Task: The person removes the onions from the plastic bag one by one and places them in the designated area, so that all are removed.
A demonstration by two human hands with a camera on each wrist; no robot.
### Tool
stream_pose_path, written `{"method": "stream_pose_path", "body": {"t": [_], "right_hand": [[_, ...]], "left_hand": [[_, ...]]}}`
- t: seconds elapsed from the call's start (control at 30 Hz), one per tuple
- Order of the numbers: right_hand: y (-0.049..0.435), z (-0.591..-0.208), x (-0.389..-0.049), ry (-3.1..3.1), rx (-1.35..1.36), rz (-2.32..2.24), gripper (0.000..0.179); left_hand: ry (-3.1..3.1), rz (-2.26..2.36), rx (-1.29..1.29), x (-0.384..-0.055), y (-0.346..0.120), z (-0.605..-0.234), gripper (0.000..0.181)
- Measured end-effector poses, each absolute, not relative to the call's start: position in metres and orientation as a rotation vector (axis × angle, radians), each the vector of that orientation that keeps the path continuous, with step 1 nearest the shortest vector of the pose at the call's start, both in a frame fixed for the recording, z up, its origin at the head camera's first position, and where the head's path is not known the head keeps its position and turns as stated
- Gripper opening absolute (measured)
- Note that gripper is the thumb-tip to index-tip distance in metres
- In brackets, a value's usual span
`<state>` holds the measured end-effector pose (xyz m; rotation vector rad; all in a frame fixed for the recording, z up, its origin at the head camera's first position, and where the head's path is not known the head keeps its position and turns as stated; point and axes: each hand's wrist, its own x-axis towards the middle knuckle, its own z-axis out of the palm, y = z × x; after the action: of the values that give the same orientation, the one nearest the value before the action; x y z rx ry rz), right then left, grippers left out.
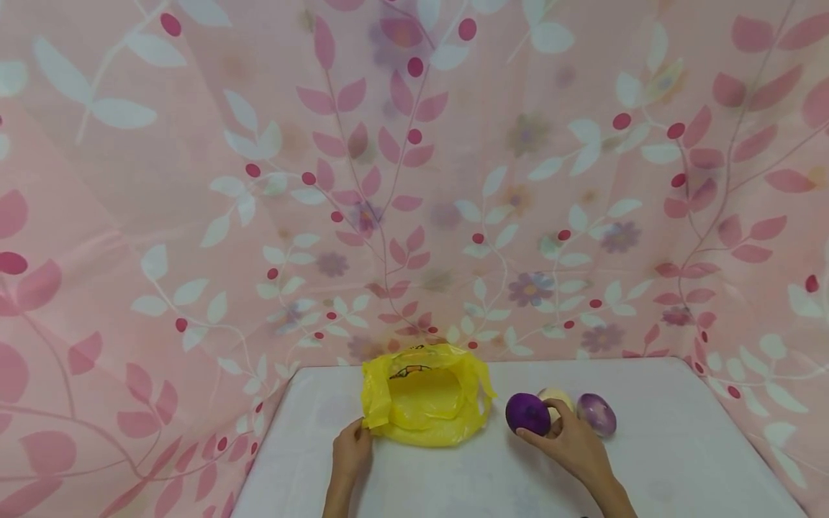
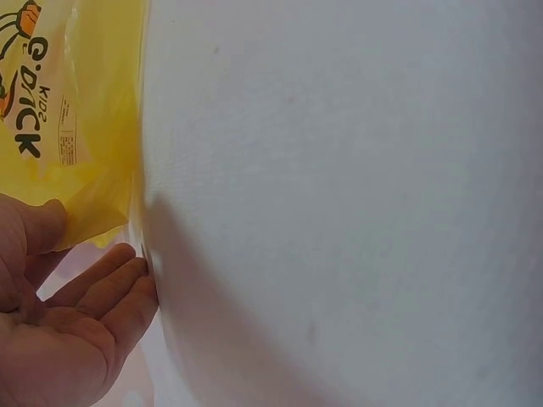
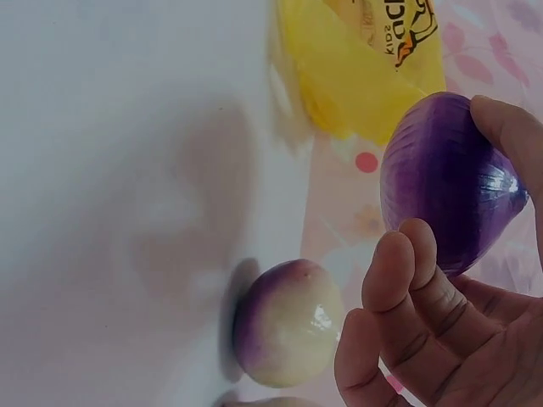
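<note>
A yellow plastic bag [image 1: 432,430] with black print lies on the table, its mouth open toward me. My left hand [image 1: 352,452] is at the bag's left edge; in the left wrist view the thumb and forefinger pinch the yellow plastic [image 2: 97,208], with the other fingers [image 2: 127,297] extended. My right hand [image 1: 576,447] grips a dark purple onion [image 1: 526,414], held above the table right of the bag. Close behind that hand sit a cream-coloured onion [image 1: 555,395], partly hidden, and a purple-and-white onion [image 1: 597,414].
The table [image 1: 673,432] has a white cover. A pink curtain [image 1: 427,216] printed with leaves and flowers hangs behind the table and along its sides.
</note>
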<state>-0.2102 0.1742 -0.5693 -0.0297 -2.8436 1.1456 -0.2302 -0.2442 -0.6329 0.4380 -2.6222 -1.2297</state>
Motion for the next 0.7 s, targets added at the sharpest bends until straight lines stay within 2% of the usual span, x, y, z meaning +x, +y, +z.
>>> {"method": "stream_pose_path", "body": {"t": [0.4,0.7], "right_hand": [[0.191,-0.573,-0.202,-2.913,-0.098,1.135,0.093],[0.208,-0.587,-0.200,-2.946,-0.132,1.143,0.086]], "left_hand": [[-2.592,-1.226,0.375,-0.228,-0.245,-0.633,0.024],[-2.573,-1.203,0.340,-0.226,-0.246,-0.636,0.022]]}}
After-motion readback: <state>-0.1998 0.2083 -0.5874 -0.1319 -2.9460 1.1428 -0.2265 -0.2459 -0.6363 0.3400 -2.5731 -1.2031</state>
